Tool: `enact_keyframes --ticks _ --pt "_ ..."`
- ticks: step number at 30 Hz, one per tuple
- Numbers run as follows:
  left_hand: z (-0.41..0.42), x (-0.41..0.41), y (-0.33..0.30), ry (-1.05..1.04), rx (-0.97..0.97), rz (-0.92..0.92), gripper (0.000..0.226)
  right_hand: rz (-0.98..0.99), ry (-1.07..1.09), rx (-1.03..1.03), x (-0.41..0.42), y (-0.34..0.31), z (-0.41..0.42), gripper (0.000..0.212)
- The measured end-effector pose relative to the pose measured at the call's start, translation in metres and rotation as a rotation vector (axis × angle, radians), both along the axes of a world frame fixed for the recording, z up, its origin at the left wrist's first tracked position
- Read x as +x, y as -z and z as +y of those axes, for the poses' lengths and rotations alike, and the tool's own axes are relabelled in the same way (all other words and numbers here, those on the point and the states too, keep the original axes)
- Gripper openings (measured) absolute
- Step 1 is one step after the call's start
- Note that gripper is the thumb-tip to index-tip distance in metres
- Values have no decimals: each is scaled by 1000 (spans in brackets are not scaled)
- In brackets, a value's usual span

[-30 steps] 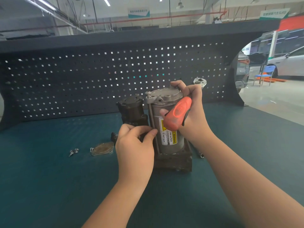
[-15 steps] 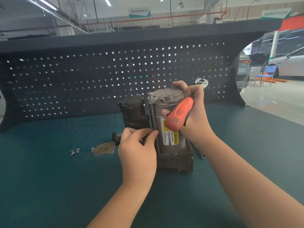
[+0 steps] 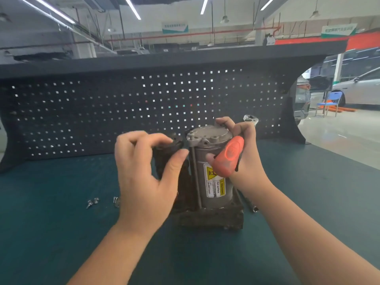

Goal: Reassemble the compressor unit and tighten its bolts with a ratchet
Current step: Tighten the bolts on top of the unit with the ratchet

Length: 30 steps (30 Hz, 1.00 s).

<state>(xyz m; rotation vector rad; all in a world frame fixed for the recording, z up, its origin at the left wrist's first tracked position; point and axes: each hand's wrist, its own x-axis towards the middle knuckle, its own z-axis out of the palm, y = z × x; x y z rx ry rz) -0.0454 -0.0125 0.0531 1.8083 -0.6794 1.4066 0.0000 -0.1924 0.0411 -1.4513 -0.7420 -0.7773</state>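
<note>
On the teal bench (image 3: 61, 233) before the pegboard (image 3: 102, 112), the compressor unit (image 3: 211, 173) stands upright at centre, right hand (image 3: 244, 159) gripping the orange-handled ratchet (image 3: 228, 156) against its cap, left hand (image 3: 144, 173) at nine o'clock with fingers (image 3: 152, 138) loosely spread, empty: next, I judge, seat a bolt.

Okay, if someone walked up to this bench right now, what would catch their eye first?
Probably the ratchet's bright orange handle, gripped in the right hand against the upright grey compressor cylinder at the middle of the green bench. Next, the yellow warning label on the cylinder's front, and the left hand hovering beside it, fingers loosely curled near the dark housing.
</note>
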Motion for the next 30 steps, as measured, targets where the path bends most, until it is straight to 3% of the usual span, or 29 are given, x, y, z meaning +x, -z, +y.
enact_keyframes --ticks 2,5,7,9,11,12,14,18,22,25,30 --pt "17 13 -39 141 217 109 22 -3 -49 -9 2 -1 -2 62" --pt "21 29 -73 367 474 581 49 -6 -92 -18 6 0 -3 74" --pt "17 35 -72 389 566 703 56 20 -96 -21 10 0 -6 77" --pt "11 36 -66 295 569 700 49 82 -102 35 14 -1 -14 67" --pt "3 30 -62 170 528 663 45 146 -5 89 13 -5 -24 26" --pt "-2 26 -59 98 508 631 46 154 130 89 12 -9 -31 16" --pt "-15 16 -55 -46 473 575 49 149 295 166 6 -25 -47 30" --pt "-39 6 -50 -186 429 565 46 294 275 415 -3 -67 -77 62" --pt "-51 3 -50 -198 353 590 37 380 92 462 -10 -92 -89 56" --pt "-59 0 -53 -306 452 616 40 421 -54 462 -15 -104 -90 54" --pt "-66 1 -56 -358 484 634 43 382 -561 502 -6 -102 -78 50"
